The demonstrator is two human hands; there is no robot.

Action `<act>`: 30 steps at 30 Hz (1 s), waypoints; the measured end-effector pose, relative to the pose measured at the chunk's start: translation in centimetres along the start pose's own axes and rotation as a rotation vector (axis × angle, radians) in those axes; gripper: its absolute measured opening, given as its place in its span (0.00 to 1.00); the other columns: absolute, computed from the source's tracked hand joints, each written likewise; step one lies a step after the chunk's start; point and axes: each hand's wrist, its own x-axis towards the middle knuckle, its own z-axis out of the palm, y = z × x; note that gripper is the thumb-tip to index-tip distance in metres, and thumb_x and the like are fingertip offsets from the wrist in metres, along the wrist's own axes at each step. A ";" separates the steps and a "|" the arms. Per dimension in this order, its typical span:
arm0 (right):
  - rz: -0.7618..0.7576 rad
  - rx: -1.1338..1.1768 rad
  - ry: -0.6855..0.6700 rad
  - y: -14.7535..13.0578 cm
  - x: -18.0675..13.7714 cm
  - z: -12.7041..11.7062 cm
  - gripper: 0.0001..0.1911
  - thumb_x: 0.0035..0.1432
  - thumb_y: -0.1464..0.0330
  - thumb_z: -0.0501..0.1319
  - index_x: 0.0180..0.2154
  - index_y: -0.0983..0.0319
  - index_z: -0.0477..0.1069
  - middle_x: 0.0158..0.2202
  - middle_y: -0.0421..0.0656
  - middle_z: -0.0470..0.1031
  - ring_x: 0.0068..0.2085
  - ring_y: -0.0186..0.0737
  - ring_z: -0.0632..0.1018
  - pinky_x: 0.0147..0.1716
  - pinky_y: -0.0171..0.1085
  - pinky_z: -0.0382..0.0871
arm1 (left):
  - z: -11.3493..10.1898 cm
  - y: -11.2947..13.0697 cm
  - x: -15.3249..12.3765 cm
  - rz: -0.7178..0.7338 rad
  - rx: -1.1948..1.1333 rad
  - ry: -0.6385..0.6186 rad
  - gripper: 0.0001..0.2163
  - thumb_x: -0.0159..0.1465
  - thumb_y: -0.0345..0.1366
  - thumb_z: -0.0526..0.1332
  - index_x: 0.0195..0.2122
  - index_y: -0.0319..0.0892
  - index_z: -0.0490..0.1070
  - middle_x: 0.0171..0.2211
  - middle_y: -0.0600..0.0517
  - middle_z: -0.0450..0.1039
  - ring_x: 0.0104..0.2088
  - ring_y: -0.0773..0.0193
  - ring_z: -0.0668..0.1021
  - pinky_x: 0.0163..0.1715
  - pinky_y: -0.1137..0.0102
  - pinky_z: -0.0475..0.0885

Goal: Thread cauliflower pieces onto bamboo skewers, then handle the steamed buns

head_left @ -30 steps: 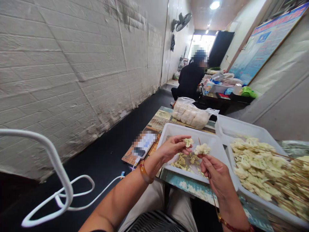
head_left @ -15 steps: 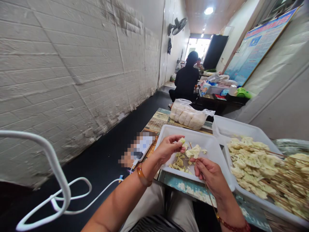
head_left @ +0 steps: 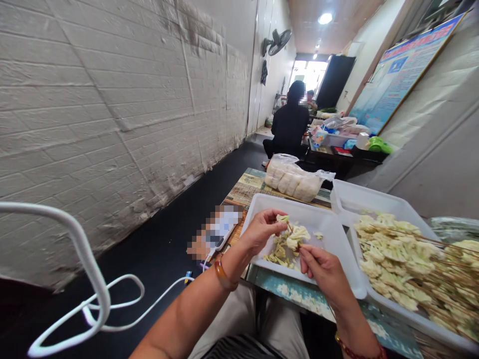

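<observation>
Over the near white tray point(head_left: 337, 234), my left hand point(head_left: 262, 230) pinches a small pale-green cauliflower floret point(head_left: 283, 218) between thumb and fingertips. My right hand point(head_left: 320, 264) is closed on a thin wooden skewer point(head_left: 290, 228), whose tip end points up at the floret; whether it has pierced it, I cannot tell. A larger cauliflower piece point(head_left: 298, 236) shows just above my right fingertips, beside or on the skewer. Under my hands, several loose cauliflower bits point(head_left: 279, 255) lie in the tray.
Right of it stands a second white tray point(head_left: 377, 192) heaped with skewered cauliflower point(head_left: 396, 259). A clear bag of pale rolls point(head_left: 294, 180) sits at the table's far edge, a phone point(head_left: 224, 227) with a white cable on the left. Ahead, a person in black point(head_left: 290, 124) sits.
The skewer's tip end and my left hand's floret are closer together now. My right hand has moved slightly right; its skewer no longer shows clearly below the palm.
</observation>
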 end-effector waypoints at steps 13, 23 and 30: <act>0.008 -0.044 0.087 0.0 -0.1 0.2 0.22 0.58 0.53 0.59 0.40 0.65 0.78 0.18 0.36 0.67 0.20 0.32 0.66 0.21 0.32 0.60 | 0.5 0.9 -0.5 -0.039 -0.043 0.017 0.16 0.46 0.38 0.73 0.34 0.37 0.76 0.28 0.50 0.75 0.24 0.74 0.68 0.27 0.74 0.59; 0.002 -0.083 0.094 -0.1 -0.1 0.2 0.22 0.58 0.53 0.58 0.41 0.65 0.78 0.17 0.36 0.67 0.19 0.32 0.65 0.21 0.32 0.59 | 0.4 0.9 -0.4 -0.024 -0.018 0.054 0.14 0.46 0.38 0.73 0.33 0.38 0.78 0.27 0.52 0.74 0.24 0.74 0.68 0.28 0.74 0.59; -0.030 -0.162 0.122 -0.6 -0.1 0.2 0.22 0.58 0.53 0.58 0.38 0.65 0.79 0.16 0.37 0.66 0.20 0.33 0.66 0.21 0.32 0.60 | -0.1 0.6 -0.4 0.020 0.052 0.020 0.14 0.47 0.40 0.73 0.33 0.38 0.79 0.26 0.52 0.74 0.27 0.71 0.70 0.31 0.73 0.61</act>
